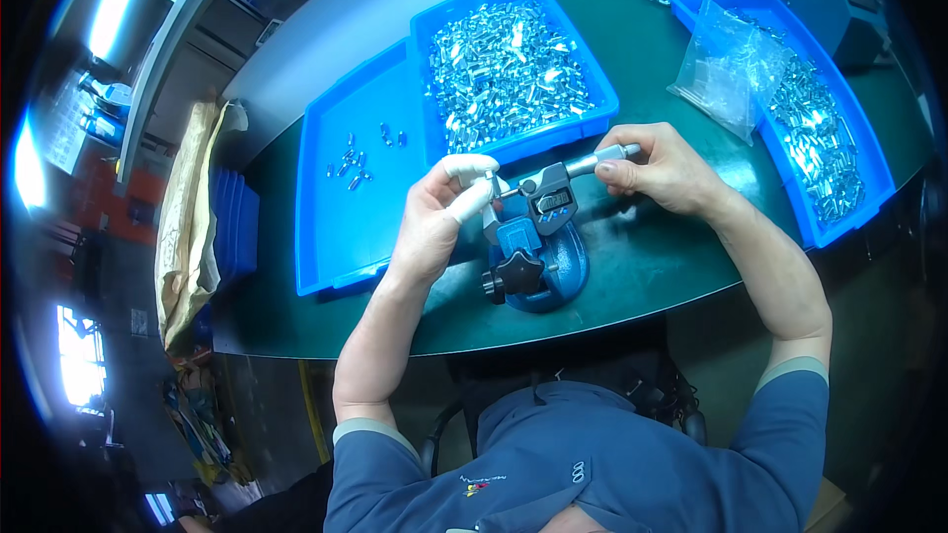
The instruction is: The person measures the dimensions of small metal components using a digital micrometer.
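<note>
A digital micrometer (550, 195) with a small display is clamped in a blue stand (563, 271) with a black star knob. My left hand (434, 212) is at the jaw end, with white covers on its thumb and a finger. It pinches a small shiny metal part (491, 178) at the measuring gap; the fingertips hide much of it. On the other side, my right hand (667, 173) has thumb and fingers closed round the micrometer's thimble (590, 162).
Behind the micrometer, a blue tray (608, 104) is heaped with small metal parts. Several more lie scattered in a shallower blue tray (321, 227) to its left. At the right, another blue tray (882, 181) holds parts and a clear plastic bag (726, 69). Brown paper (188, 217) stands at the left.
</note>
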`<state>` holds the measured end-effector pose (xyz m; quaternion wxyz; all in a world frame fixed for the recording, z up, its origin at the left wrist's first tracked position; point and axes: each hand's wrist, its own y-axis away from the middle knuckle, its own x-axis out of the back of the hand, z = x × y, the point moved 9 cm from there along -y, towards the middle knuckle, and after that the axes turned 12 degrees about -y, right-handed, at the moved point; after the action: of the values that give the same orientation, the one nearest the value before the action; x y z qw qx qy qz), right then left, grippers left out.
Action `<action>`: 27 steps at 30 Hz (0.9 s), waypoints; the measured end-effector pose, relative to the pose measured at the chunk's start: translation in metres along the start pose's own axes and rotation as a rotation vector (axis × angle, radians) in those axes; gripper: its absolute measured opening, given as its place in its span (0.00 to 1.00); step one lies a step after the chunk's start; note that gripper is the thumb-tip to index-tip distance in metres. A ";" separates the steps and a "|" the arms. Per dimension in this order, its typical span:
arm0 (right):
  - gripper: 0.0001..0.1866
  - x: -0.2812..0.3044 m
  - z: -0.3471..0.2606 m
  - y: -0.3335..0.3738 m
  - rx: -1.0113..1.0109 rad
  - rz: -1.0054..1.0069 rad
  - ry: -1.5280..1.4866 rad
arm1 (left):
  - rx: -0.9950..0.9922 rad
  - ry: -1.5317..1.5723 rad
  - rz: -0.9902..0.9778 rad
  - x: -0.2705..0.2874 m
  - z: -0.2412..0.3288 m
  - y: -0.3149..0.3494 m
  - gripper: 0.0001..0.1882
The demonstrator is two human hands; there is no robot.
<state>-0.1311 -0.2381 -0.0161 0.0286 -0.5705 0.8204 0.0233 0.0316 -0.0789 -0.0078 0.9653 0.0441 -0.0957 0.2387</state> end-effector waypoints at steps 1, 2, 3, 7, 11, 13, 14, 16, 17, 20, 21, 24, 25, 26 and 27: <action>0.18 0.000 0.000 0.000 -0.001 -0.001 -0.001 | 0.001 -0.001 0.004 0.000 0.000 0.000 0.13; 0.18 0.000 0.000 0.000 0.000 0.000 -0.011 | 0.003 -0.002 0.004 0.000 0.000 0.000 0.13; 0.18 0.001 0.000 0.000 0.000 0.001 -0.021 | -0.008 0.013 -0.006 -0.001 0.002 0.000 0.13; 0.17 0.000 -0.007 0.001 0.046 0.015 -0.034 | -0.015 0.035 -0.002 -0.001 0.002 0.000 0.13; 0.17 0.001 -0.008 0.001 0.058 0.026 -0.031 | -0.025 0.071 -0.007 -0.002 -0.001 0.002 0.14; 0.17 0.001 -0.008 0.001 0.065 0.023 -0.027 | -0.027 0.065 -0.003 -0.002 -0.002 0.003 0.14; 0.17 0.000 -0.008 0.002 0.072 0.024 -0.035 | -0.028 0.065 -0.002 -0.002 -0.002 0.003 0.14; 0.17 0.000 -0.009 0.002 0.079 0.025 -0.042 | -0.033 0.086 -0.009 -0.003 -0.002 0.004 0.15; 0.17 0.000 -0.010 0.002 0.088 0.026 -0.029 | -0.033 0.086 -0.008 -0.004 -0.002 0.004 0.15; 0.16 0.001 -0.009 0.002 0.083 0.029 -0.022 | -0.031 0.107 -0.010 -0.004 -0.001 0.004 0.15; 0.16 0.001 -0.008 0.001 0.069 0.030 -0.029 | -0.035 0.102 -0.010 -0.003 -0.004 0.003 0.15; 0.16 0.002 -0.009 0.001 0.093 0.037 -0.006 | -0.035 0.094 -0.004 -0.003 -0.002 0.004 0.15; 0.16 0.002 -0.010 0.001 0.091 0.037 -0.007 | -0.025 0.096 -0.001 -0.003 -0.003 0.004 0.15; 0.15 0.002 -0.010 0.000 0.080 0.040 0.002 | -0.023 0.097 -0.001 -0.003 -0.003 0.004 0.15; 0.15 0.002 -0.009 0.000 0.069 0.044 0.011 | -0.024 0.091 -0.001 -0.002 -0.004 0.003 0.15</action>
<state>-0.1321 -0.2403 -0.0068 0.0433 -0.5513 0.8331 -0.0077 0.0284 -0.0764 -0.0117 0.9693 0.0218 -0.0547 0.2387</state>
